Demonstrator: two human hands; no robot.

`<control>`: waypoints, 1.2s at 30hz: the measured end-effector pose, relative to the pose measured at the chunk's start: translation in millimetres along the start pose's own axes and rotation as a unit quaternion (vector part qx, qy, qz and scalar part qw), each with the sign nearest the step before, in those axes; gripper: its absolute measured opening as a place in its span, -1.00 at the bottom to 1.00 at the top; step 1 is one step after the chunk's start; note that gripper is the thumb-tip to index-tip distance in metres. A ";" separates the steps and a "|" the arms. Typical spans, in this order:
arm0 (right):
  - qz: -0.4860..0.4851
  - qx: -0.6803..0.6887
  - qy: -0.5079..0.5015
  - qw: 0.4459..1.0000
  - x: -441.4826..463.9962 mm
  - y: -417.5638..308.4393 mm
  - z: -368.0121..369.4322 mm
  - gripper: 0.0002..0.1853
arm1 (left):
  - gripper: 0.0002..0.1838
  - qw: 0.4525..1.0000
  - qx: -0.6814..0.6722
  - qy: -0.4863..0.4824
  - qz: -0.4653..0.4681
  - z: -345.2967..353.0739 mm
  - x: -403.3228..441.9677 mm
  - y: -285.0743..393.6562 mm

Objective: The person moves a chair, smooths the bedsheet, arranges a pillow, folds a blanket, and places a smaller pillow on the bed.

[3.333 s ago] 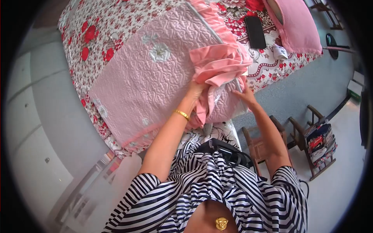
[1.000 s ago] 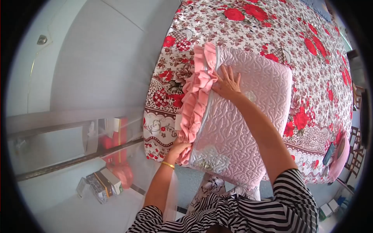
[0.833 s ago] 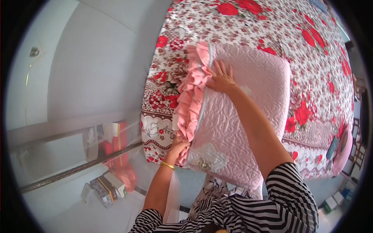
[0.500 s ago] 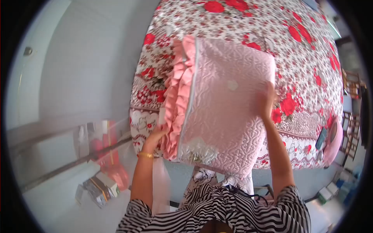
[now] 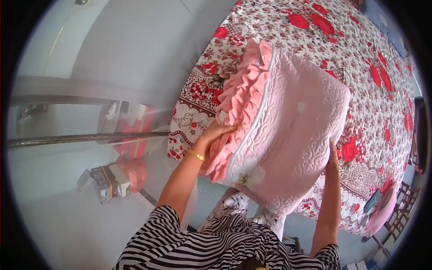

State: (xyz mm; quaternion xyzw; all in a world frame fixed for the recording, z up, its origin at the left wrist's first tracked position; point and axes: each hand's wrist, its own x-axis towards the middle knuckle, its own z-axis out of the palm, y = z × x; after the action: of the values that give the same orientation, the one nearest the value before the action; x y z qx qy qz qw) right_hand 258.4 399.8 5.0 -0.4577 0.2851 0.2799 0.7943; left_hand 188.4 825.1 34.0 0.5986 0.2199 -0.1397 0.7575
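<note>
A folded pink quilted cover [image 5: 299, 121] with a ruffled edge [image 5: 243, 96] lies on the flowered bedspread [image 5: 288, 31], its near end reaching past the bed's edge. My left hand [image 5: 216, 132] grips the ruffle on the left side, thumb on top and fingers hidden beneath the cloth. On the right, my right hand [image 5: 332, 157] holds the folded edge of the cover, its fingers mostly hidden behind and under it. Between my hands the cover bulges and creases a little.
A dark phone [image 5: 372, 201] and a pink cushion [image 5: 381, 211] lie near the bed's right edge. At the lower left are boxes [image 5: 108, 180] and a red bag [image 5: 134, 173]. Wooden chairs [image 5: 402, 209] stand at the far right.
Earlier my right hand lay flat on the cover near the ruffle; it has moved right to the folded edge. My left hand has shifted up along the ruffle. The view has turned, and the cover looks more bent.
</note>
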 end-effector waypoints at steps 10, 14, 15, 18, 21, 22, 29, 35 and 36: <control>-0.078 -0.111 -0.004 0.991 -60.2 -24.9 93.4 -0.19 | -0.21 0.994 -0.054 0.092 0.014 -40.1 -114.4 44.6; -0.060 -0.079 -0.064 0.993 -66.3 -16.6 138.7 -0.31 | -0.24 0.994 -0.031 0.100 0.021 -61.8 -120.5 52.2; -0.060 -0.098 -0.087 0.990 -61.5 -18.6 144.2 -0.32 | -0.36 0.992 -0.011 0.122 -0.009 -47.0 -131.5 56.7; -0.074 -0.177 -0.178 0.965 -35.5 -31.8 149.7 -0.34 | -0.51 0.969 0.032 0.244 -0.019 -6.1 -159.2 -0.9; -0.130 -0.333 -0.211 0.910 2.3 -52.8 166.3 -0.23 | -0.55 0.957 -0.101 0.271 -0.018 65.5 -182.4 -50.4; -0.126 -0.371 -0.269 0.880 7.5 -62.8 182.4 -0.27 | -0.61 0.935 -0.159 0.317 0.021 102.1 -186.3 -51.0; -0.186 -0.600 -0.368 0.685 93.7 -65.3 244.5 -0.30 | -0.74 0.943 -0.169 0.220 -0.185 210.7 -200.6 -106.5; -0.429 -0.609 -0.223 0.629 117.0 -16.6 124.9 -0.41 | -0.81 0.947 -0.112 0.110 -0.279 149.7 -195.5 -103.1; -0.384 -0.562 -0.145 0.718 85.3 -23.1 112.7 -0.44 | -0.82 0.970 -0.048 0.113 -0.211 135.4 -195.3 -90.8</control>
State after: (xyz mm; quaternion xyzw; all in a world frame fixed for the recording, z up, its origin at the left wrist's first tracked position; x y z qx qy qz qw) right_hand 354.9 505.6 4.8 -0.8442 -0.2436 0.1225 0.4616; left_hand -1.0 661.7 80.2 0.5138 0.4318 -0.2168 0.7090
